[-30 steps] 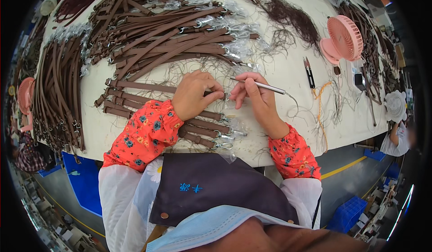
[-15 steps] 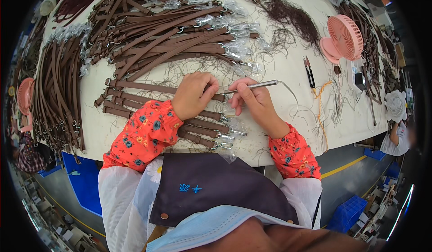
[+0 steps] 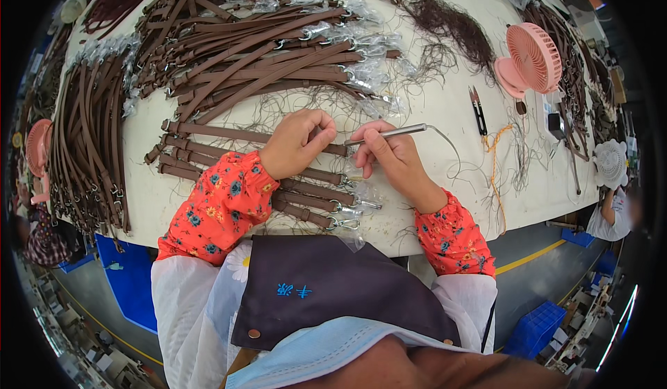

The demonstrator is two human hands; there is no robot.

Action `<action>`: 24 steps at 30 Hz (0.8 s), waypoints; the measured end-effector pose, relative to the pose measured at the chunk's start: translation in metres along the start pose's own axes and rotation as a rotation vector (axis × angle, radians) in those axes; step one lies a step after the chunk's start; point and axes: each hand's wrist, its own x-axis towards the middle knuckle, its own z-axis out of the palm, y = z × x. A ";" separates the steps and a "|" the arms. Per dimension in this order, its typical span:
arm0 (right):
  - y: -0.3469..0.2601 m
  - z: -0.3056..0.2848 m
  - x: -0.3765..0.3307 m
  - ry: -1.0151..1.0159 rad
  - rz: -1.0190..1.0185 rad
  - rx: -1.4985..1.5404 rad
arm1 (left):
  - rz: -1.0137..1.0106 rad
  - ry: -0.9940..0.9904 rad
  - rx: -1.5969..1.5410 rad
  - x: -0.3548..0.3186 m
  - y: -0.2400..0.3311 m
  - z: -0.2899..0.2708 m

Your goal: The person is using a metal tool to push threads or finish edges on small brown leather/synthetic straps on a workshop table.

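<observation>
My right hand is closed on a slim metal pen-shaped tool with a thin wire trailing from its rear end. The tool's tip points left, toward the end of a brown strap. Over the same strap my left hand is curled, thumb and forefinger close together; whatever they pinch is too small to make out. Several more brown straps lie side by side beneath and nearer to me, with metal snap hooks in clear plastic at their right ends.
Piles of brown straps cover the far and left table. Loose threads lie beyond my right hand. To the right are black thread snips, an orange cord and a pink fan. A blue crate stands on the floor.
My left hand has shifted slightly left, its fingertips a little lower. The tool in my right hand has moved slightly left.
</observation>
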 end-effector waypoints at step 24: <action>0.001 -0.003 0.000 -0.041 0.021 -0.005 | 0.098 -0.172 0.016 0.001 0.004 -0.017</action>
